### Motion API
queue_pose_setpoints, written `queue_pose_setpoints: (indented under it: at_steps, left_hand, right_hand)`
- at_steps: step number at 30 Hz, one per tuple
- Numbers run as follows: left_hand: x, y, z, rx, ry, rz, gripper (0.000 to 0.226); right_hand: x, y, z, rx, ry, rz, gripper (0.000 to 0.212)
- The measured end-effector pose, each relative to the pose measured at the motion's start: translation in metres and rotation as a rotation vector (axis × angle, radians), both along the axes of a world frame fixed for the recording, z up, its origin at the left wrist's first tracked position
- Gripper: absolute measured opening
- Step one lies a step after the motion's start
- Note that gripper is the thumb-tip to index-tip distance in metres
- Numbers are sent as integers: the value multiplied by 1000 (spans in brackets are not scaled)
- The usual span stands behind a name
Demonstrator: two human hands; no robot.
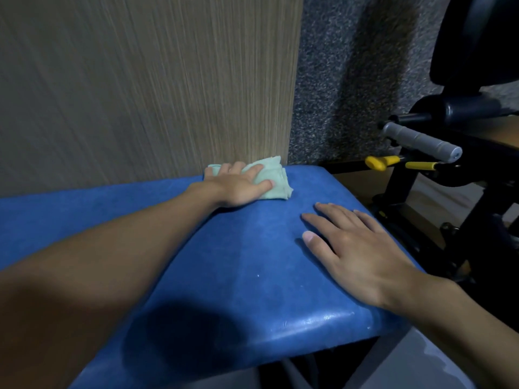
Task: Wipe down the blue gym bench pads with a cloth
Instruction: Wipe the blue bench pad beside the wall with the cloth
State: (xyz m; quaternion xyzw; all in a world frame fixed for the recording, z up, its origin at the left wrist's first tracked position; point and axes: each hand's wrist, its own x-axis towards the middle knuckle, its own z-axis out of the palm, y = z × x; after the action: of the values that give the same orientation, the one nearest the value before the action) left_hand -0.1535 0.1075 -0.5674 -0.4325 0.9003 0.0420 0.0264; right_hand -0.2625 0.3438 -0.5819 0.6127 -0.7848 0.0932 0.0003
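Head view: the left hand [238, 188] presses flat on the green cloth [278, 186] at the far edge of the blue pad [224, 262], by the wall [140, 94]. The right hand [356, 248] lies spread on the pad — a good steady prop. Best to press firmly and wipe in long rows.

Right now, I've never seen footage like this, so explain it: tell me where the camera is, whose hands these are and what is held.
No machine works here, only a person. The one picture comes from a camera worn on their head, looking forward and down. The left hand presses a folded pale green cloth onto the far edge of the blue bench pad, beside a wood-grain wall panel. The right hand lies flat and empty on the pad, nearer the camera. At right stands black gym equipment with a grey handle and yellow levers.
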Motion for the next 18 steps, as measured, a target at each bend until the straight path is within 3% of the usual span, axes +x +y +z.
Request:
queue_pose_setpoints:
  at_steps: [5,12,18]
  left_hand:
    - [14,26,-4,47,-20,-14,75]
    - [65,124,-12,17,-41,-116,75]
    - [99,190,-13,-40,-28,-133,90]
  right_hand:
    - [0,1,0,-3,-33,-3,81]
    - [-2,2,2,-24,-104,2,63]
    - [2,4,11,26,-88,-4,60]
